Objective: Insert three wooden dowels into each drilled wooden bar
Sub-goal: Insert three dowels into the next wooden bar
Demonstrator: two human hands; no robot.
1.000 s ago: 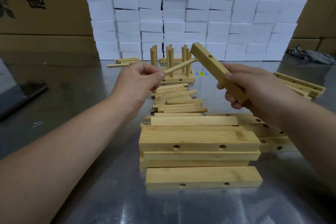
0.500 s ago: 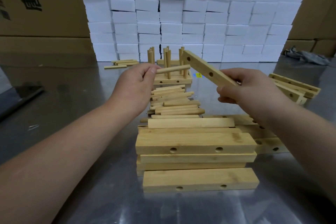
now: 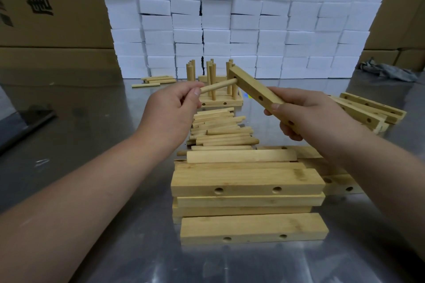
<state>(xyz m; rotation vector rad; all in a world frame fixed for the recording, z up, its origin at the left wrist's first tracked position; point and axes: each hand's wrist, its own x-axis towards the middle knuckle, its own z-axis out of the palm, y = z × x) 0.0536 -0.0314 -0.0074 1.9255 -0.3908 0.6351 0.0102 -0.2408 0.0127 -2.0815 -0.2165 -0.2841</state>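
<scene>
Dowel (image 3: 218, 86) tip against bar (image 3: 255, 88) end, butt in left hand (image 3: 170, 110) grip.

Materials: pale rectangular drilled wooden bar (image 3: 255, 88), bare wood, smooth matt faces with faint grain; round pale wooden dowel (image 3: 218, 86), the same matt wood. Grey metal worktop (image 3: 92, 135): glossy, reflective, finely scuffed. Stacked white blocks (image 3: 243, 18): matt, foam-like. Brown cardboard boxes (image 3: 46, 30): matt, printed. Crumpled grey cloth (image 3: 388, 71): dull.
</scene>
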